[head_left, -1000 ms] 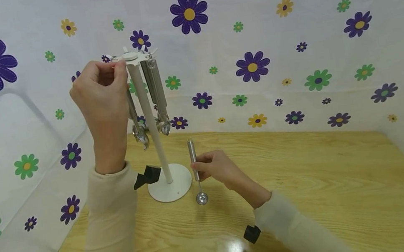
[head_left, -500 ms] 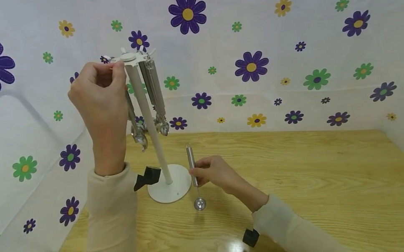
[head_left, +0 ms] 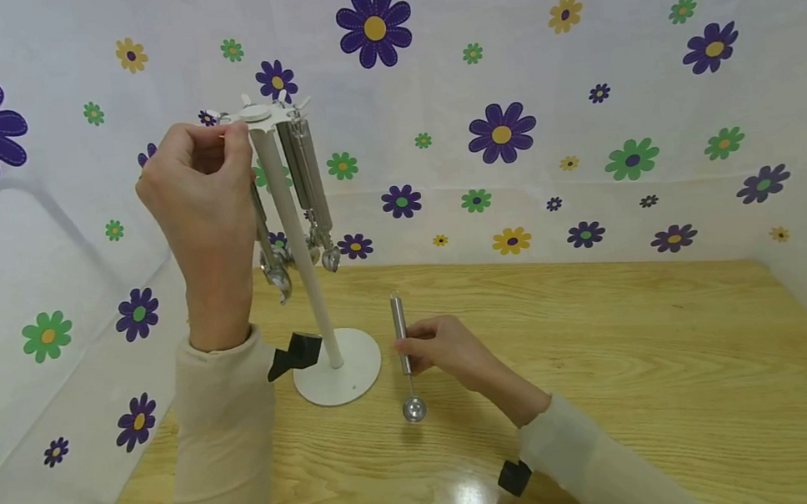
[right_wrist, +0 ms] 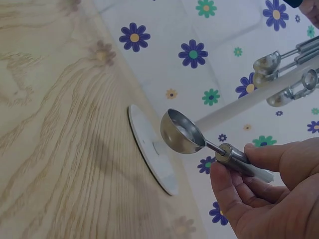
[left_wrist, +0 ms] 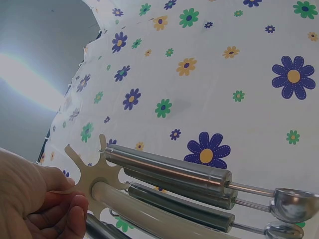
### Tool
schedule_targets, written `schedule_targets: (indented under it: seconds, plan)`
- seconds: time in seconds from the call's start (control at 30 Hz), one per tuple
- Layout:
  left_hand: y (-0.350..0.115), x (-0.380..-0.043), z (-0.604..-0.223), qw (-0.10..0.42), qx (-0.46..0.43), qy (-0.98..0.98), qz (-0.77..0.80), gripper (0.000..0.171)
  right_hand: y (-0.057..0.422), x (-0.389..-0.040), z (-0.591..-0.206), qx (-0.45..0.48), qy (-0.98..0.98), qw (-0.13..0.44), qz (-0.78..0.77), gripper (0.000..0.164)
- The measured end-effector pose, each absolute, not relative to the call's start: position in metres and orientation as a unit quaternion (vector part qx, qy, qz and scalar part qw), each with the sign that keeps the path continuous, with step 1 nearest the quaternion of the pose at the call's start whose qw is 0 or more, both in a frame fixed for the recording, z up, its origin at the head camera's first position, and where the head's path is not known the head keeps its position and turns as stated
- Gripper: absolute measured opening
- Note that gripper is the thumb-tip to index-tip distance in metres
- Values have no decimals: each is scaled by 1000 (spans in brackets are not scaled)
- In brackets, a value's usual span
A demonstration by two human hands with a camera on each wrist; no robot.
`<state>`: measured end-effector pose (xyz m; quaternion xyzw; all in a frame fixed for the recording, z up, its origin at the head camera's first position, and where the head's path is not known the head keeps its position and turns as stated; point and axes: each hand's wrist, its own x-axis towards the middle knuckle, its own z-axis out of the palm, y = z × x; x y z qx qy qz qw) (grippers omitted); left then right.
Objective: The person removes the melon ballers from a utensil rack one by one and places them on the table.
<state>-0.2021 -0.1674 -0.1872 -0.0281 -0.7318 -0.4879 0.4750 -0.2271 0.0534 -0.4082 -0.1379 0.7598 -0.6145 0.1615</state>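
In the head view my left hand [head_left: 201,176] is at the top of a white stand [head_left: 291,215], thumb and fingers pinching one arm of its star-shaped hook head [left_wrist: 92,177]. Several metal scoops [left_wrist: 169,167] with cylindrical handles hang from that head, bowls downward. Lower and to the right, my right hand [head_left: 449,351] grips a melon baller [head_left: 400,328] by its steel handle, above the table just right of the stand's base. It is nearly upright, with the hollow round bowl [right_wrist: 182,132] at the bottom and a wire loop on top.
The stand's round white base [head_left: 340,382] rests on a wood-grain table [head_left: 655,389]. White cloth [head_left: 584,120] printed with flowers rises behind and on both sides. A black piece [head_left: 295,353] sticks out from the left sleeve, another black piece [head_left: 514,478] from the right one.
My right hand has lowered the melon baller and carried it slightly to the right, away from the stand. The left hand keeps its pinch on the hook head.
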Motion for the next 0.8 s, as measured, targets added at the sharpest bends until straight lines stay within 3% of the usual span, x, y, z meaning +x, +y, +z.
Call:
schedule_targets:
  seconds: [0.8]
  plan:
    - [-167,-202,-188,477,-34,-730,-488,29,114,-231,-433,-86,767,142,-620,28]
